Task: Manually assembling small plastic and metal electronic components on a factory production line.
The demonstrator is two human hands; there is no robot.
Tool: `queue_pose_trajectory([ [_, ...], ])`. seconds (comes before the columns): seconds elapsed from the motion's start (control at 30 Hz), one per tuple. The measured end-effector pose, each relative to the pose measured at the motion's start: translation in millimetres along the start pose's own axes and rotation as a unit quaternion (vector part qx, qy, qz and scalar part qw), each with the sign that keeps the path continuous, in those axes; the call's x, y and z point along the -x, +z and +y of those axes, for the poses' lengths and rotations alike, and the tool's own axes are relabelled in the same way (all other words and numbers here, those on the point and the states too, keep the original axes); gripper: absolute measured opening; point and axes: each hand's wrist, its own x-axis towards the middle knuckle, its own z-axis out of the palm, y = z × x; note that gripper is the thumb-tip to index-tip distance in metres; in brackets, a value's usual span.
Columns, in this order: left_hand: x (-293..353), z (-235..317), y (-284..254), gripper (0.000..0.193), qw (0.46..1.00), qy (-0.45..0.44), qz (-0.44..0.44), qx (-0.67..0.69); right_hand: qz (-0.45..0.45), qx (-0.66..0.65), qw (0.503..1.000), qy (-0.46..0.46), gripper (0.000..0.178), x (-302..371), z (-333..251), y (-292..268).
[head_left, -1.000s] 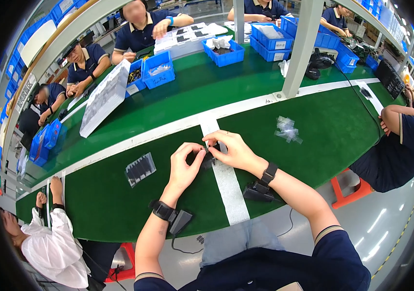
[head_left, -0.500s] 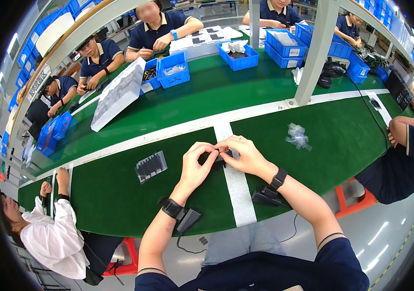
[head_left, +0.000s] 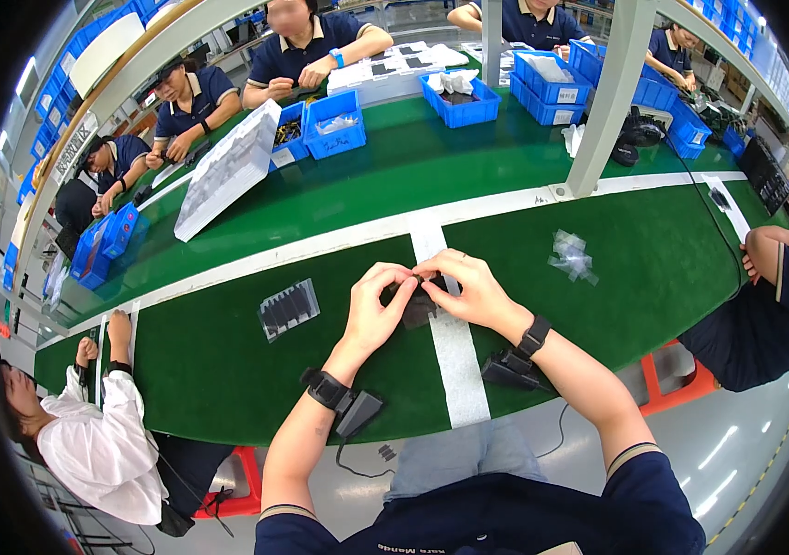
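Note:
My left hand (head_left: 379, 303) and my right hand (head_left: 470, 289) meet over the green bench, beside a pale strip (head_left: 457, 361). Both are closed in a pinch, thumbs and forefingers together on a small dark flat piece (head_left: 419, 312). It shows below and between the fingers; its exact kind is too small to make out. To the left lies a clear sheet with dark strips (head_left: 289, 311). On the right is a small heap of clear film pieces (head_left: 572, 257). Each wrist wears a black strap with a black box on a cable.
A white metal post (head_left: 603, 102) stands at the bench's far edge. Behind it are blue bins (head_left: 461, 104) and a tilted white foam tray (head_left: 228, 171). Co-workers sit across the bench. One person in a white top (head_left: 98, 449) is at left, another in dark clothes (head_left: 769, 310) at right.
The dark piece between my fingers has turned, so more of its flat face shows beneath them. My hands stay almost in place, and the whole view has shifted slightly.

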Motion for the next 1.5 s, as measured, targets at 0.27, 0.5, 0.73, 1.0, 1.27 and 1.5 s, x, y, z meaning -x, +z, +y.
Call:
queue_pose_trajectory([
  [0.27, 0, -1, 2, 0.013, 0.999, -0.027, 0.007, 0.028, 0.005, -0.02, 0.998, 0.055, 0.03, 1, 1, -3],
  [0.5, -1, -5, 0, 0.014, 0.997, -0.017, -0.013, 0.069, -0.002, -0.121, 0.985, 0.121, 0.039, 0, 5, 0],
  [0.73, 3, -8, -3, 0.008, 0.989, -0.055, -0.046, 0.126, -0.018, -0.28, 0.942, 0.181, 0.04, -1, 5, 2],
  [1.0, 5, 2, 6, 0.006, 0.974, -0.067, -0.051, 0.212, -0.025, -0.371, 0.903, 0.216, 0.04, 3, -5, -12],
  [1.27, 7, 8, 0, 0.008, 0.965, -0.068, -0.063, 0.247, -0.024, -0.383, 0.888, 0.254, 0.039, 1, -14, -11],
  [1.5, 4, 10, -6, 0.008, 0.969, -0.084, -0.065, 0.223, 0.006, -0.366, 0.898, 0.243, 0.042, -3, -14, -7],
])
